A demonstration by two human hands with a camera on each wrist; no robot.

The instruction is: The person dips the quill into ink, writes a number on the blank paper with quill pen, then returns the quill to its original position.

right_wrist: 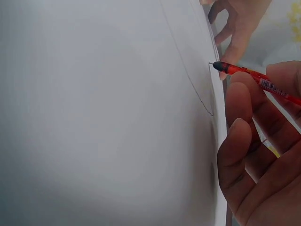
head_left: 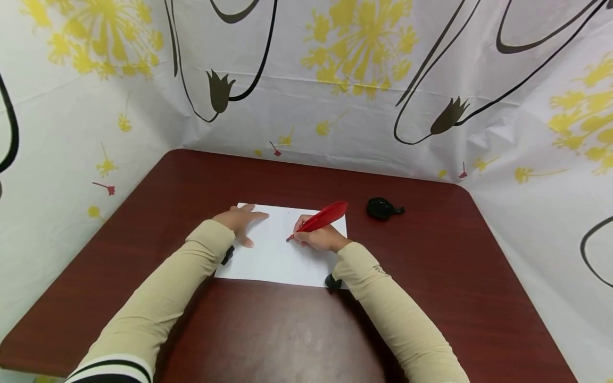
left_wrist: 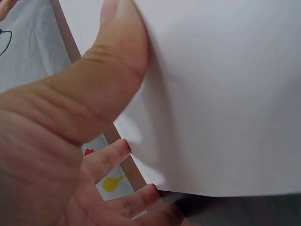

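A white sheet of paper [head_left: 273, 260] lies on the dark red table. My right hand [head_left: 318, 238] pinches a red feather pen [head_left: 326, 216] between thumb and fingers, its tip at the paper near the middle of the sheet. In the right wrist view the red pen barrel [right_wrist: 247, 74] carries a barcode label, and its dark tip meets the end of a thin drawn line [right_wrist: 188, 77]. My left hand [head_left: 239, 221] rests with spread, fairly straight fingers at the sheet's upper left. Its thumb [left_wrist: 120, 52] lies over the paper in the left wrist view.
A small black dish with a short handle [head_left: 380, 208] stands on the table [head_left: 431, 250] right of the sheet's far corner. Behind and beside the table hangs a white cloth [head_left: 297, 101] with yellow and dark flower prints. Dark camera mounts sit at both wrists.
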